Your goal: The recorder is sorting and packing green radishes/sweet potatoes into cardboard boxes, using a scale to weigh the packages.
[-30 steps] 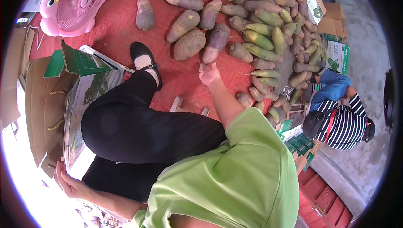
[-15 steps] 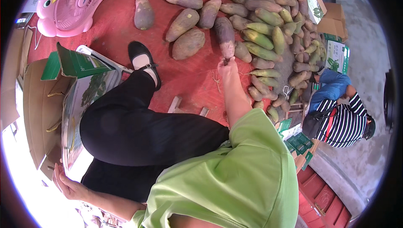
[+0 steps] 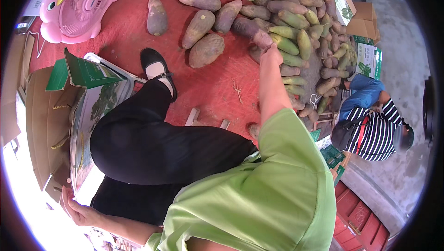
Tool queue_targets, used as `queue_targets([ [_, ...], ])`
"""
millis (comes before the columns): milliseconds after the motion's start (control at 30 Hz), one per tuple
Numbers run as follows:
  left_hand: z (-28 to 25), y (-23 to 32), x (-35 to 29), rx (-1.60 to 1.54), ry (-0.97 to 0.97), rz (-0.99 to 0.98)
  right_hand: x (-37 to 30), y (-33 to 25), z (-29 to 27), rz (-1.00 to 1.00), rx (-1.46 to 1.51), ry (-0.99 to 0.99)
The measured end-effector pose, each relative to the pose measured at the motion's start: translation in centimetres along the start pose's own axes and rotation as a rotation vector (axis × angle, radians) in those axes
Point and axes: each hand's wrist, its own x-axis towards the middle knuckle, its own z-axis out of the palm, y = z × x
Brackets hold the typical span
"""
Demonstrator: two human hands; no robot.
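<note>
My right hand [image 3: 272, 55] reaches forward to a heap of long fruits [image 3: 300, 43] on a red mat [image 3: 217, 84]. Its fingers close around the near end of a purple-brown fruit [image 3: 249, 28] at the heap's left edge. More brown fruits [image 3: 206, 49] lie singly to the left, and green ones sit in the heap itself. My left hand [image 3: 76, 210] is low at the left with fingers spread, resting by the edge of an open cardboard box [image 3: 44, 112] and holding nothing. My black-trousered leg and black shoe [image 3: 158, 68] stretch between the two hands.
A pink duck-shaped fan [image 3: 78, 3] stands at the far left of the mat. A person in a striped shirt [image 3: 377, 130] crouches at the right by printed cartons [image 3: 367, 56]. Red crates [image 3: 365, 218] are at the lower right.
My right arm has stretched farther out from the mat's middle to the heap, and the hand has taken hold of the purple-brown fruit's end. The left hand has stayed put.
</note>
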Motion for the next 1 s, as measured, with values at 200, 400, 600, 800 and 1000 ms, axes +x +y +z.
queue_targets([
  [200, -0.3, 0.7, -0.3, -0.014, 0.019, -0.044, 0.3, -2.5, 3.5, 0.012, -0.176, -0.181],
  [400, -0.7, 1.0, -0.2, 0.014, 0.023, 0.035, 0.2, -2.2, 4.0, 0.03, -0.219, -0.223],
  [600, -0.9, 0.8, -0.6, 0.035, 0.029, 0.028, -0.9, -1.0, 4.6, -0.394, -0.729, 0.022],
  [800, -0.6, 1.0, -0.4, -0.02, 0.035, 0.028, -0.2, -3.0, 4.3, -0.681, -1.103, -0.177],
  [1000, -0.7, 0.8, -0.5, -0.012, 0.031, 0.045, -7.4, -2.3, 5.4, -1.576, -1.387, -0.608],
])
